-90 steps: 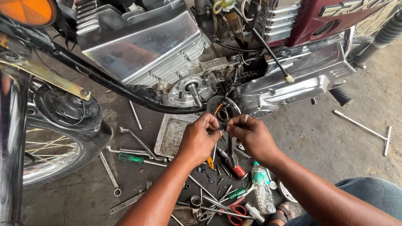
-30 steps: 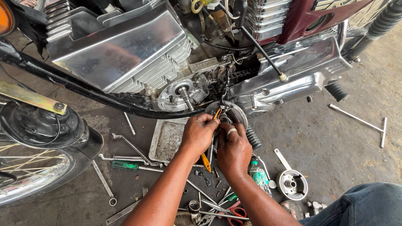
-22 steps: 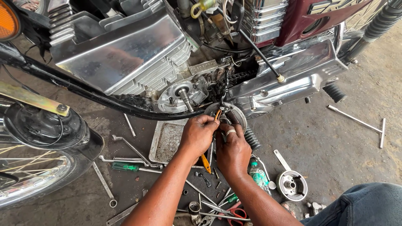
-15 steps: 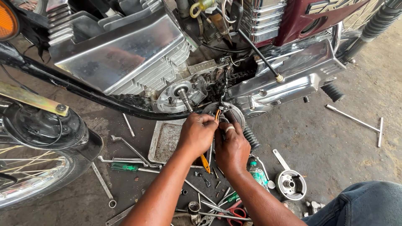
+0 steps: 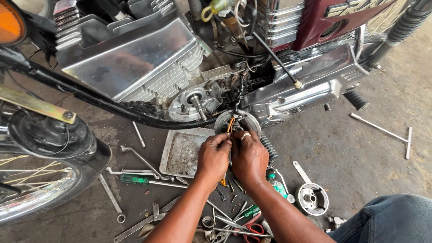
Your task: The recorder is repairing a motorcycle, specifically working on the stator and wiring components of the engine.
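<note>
Concrete workshop floor, oil-stained, carrying a motorcycle laid open at the engine and a scatter of hand tools.

Item: left hand, fingers pinched closed on an orange-handled tool whose upper end shows at the round plate and whose lower tip shows below the palm.

Item: right hand, ring on one finger, curled tight against the left one and pressed to the same spot; what it grips, if anything, cannot be told.

Item: round metal plate at the engine's lower side, just below the exposed chain, partly covered by both hands.

Item: shallow metal tray on the floor just left of the hands, dirty, apparently holding no parts.

Item: green-handled screwdriver, wrenches and loose bolts near the floor's near edge; T-handled wrench well apart toward the right edge; small round hub part near the person's knee.

Step in hand, as judged: fine work on wiring or a fastening at the round plate, both hands close in. The next move appears to call for a steady pinch and small, controlled force, the working point being cramped and half hidden.
</note>
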